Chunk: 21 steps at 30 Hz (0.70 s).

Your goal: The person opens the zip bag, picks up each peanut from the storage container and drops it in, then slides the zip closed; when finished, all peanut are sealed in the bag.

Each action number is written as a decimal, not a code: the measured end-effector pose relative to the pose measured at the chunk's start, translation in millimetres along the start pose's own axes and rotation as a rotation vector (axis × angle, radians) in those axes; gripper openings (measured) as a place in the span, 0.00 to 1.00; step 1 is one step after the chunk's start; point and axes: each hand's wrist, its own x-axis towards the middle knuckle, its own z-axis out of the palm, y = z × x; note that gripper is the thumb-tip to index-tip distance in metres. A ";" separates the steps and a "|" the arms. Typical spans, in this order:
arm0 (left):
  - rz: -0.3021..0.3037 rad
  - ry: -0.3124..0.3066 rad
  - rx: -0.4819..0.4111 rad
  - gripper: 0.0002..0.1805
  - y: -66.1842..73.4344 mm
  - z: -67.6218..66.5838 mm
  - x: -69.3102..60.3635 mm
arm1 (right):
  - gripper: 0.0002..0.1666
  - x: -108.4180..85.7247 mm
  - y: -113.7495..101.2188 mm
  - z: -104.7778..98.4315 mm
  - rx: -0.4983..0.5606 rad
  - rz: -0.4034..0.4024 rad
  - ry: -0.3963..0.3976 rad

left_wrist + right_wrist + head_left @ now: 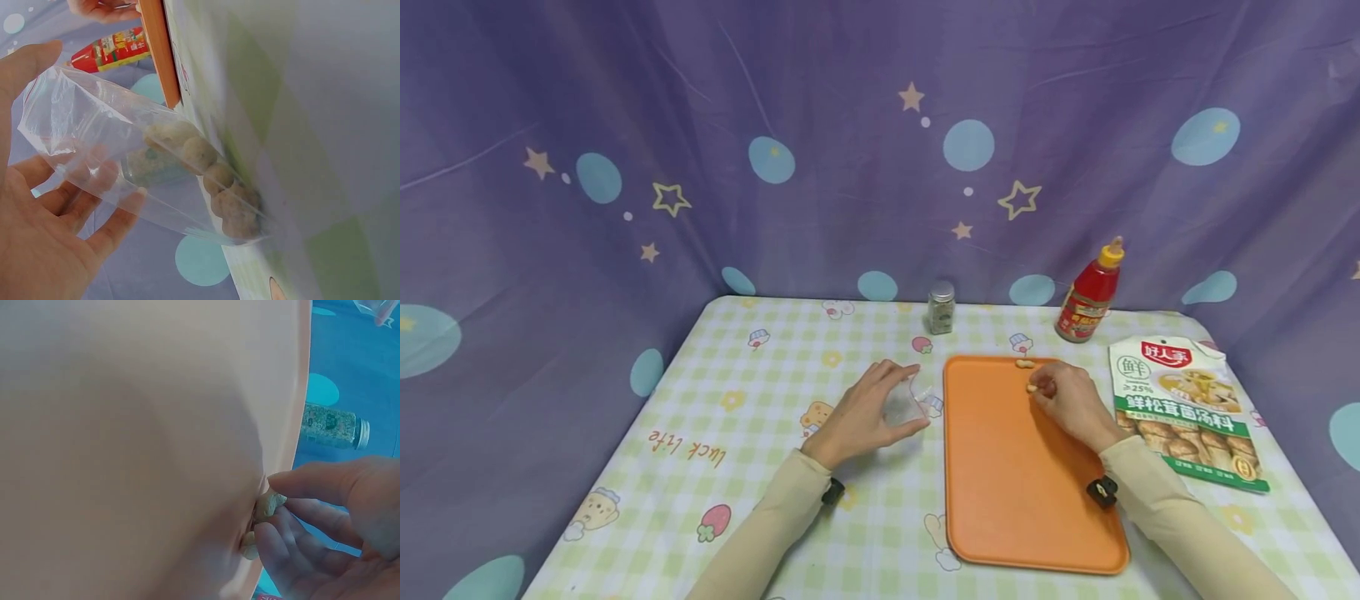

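My left hand holds a clear plastic bag upright beside the tray, thumb on one side of its mouth and fingers on the other. Several peanuts lie at the bottom of the bag in the left wrist view. Over the far right part of the orange tray, my right hand pinches a peanut between thumb and fingertips. Another peanut lies by the tray's far rim, close to those fingers.
A glass spice jar stands behind the tray. Farther right is a red sauce bottle with a yellow cap. A printed food packet lies flat right of the tray, near the right forearm. A purple curtain hangs behind the table.
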 end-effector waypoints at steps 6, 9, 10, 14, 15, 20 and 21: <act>0.014 0.014 0.005 0.44 -0.5 -0.3 0.0 | 0.02 -0.7 -0.4 4.5 -0.003 -0.021 -0.024; 0.019 0.017 0.004 0.44 -0.3 0.4 -0.3 | 0.03 -2.4 -1.0 7.1 0.000 -0.021 -0.034; 0.020 0.017 0.003 0.44 -0.1 0.5 -0.3 | 0.03 -2.9 -1.4 8.2 0.000 -0.020 -0.034; 0.015 0.006 0.000 0.44 0.3 0.6 -0.4 | 0.03 -4.6 -4.8 11.5 0.020 -0.027 -0.031; 0.014 0.003 -0.001 0.44 0.3 0.6 -0.4 | 0.03 -5.0 -5.6 12.0 0.023 -0.028 -0.031; 0.010 -0.002 -0.003 0.44 0.3 1.1 -0.3 | 0.03 -6.8 -10.2 15.2 0.048 -0.051 -0.030; 0.011 -0.003 -0.005 0.44 0.3 1.2 -0.1 | 0.03 -7.0 -11.2 15.9 0.055 -0.059 -0.033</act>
